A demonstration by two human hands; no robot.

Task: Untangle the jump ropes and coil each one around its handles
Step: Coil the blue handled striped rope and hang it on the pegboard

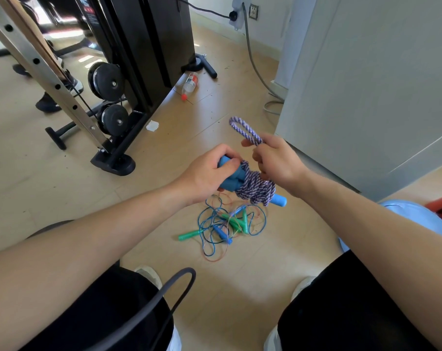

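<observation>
The blue handles (pixel 231 182) are held together in the air. Their long axis slants from the left hand (pixel 209 171) down to a free end at lower right. Purple-and-white rope (pixel 255 189) is coiled thick around their middle. One loop (pixel 242 129) pokes up and away from the person. Below is pale wood floor (pixel 164 153), a black weight machine (pixel 144 46) at left, a bottle (pixel 190 84) lying by it, and a white cabinet (pixel 366 84) at right. Left fingers (pixel 228 164) are clamped round the handles' upper end. The right hand (pixel 278 160) pinches the loop's base, just above the coil. A thin-rope tangle (pixel 230 224) lies on the floor underneath.
</observation>
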